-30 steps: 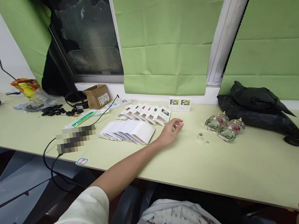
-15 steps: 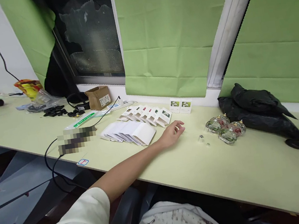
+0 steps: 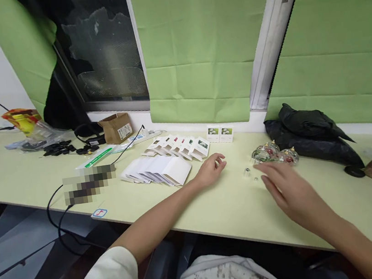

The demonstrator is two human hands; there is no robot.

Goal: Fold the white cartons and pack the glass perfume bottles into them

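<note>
Glass ornaments just beyond the open right hand.

A person's left hand rests at the end of a bare forearm stretched toward twelve o'clock, a white sleeve pushed up to the elbow, the fingers loosely curled and holding nothing, their tips pointing toward two o'clock. The right hand reaches in from five o'clock, palm down and blurred, its fingers spread flat and aimed toward eleven o'clock. The two hands are near each other but apart.
</note>
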